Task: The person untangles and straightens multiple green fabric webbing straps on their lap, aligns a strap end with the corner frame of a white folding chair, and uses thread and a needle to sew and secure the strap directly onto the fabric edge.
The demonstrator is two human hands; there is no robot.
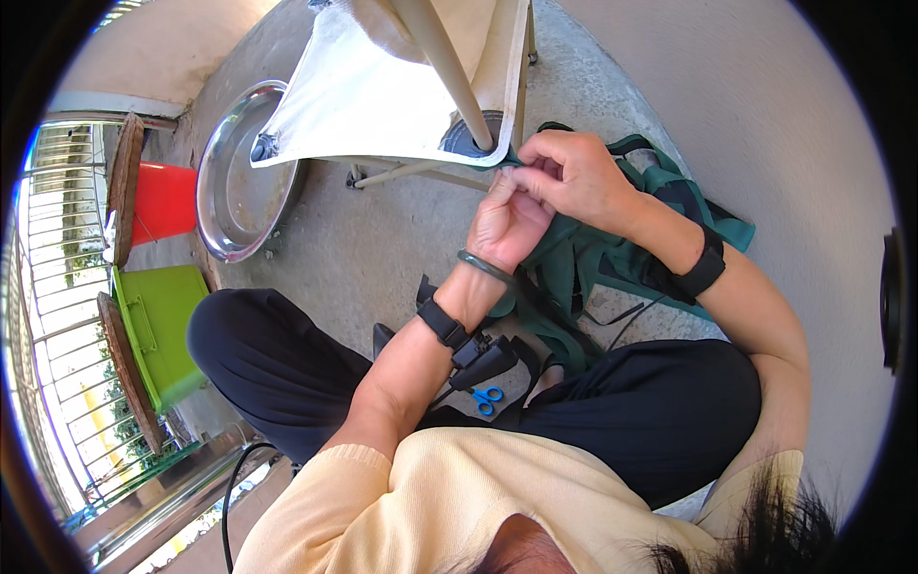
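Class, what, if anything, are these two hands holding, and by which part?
The left hand and right hand seem to pinch a narrow green strip beside the white cloth; the pinched spot is hidden.

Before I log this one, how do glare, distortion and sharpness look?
Head view: glare bleaches parts of the cloth and the railing, whose bars bow near the rim; corners go black; left hand and right hand look fairly sharp, though detail between them is too small to tell.
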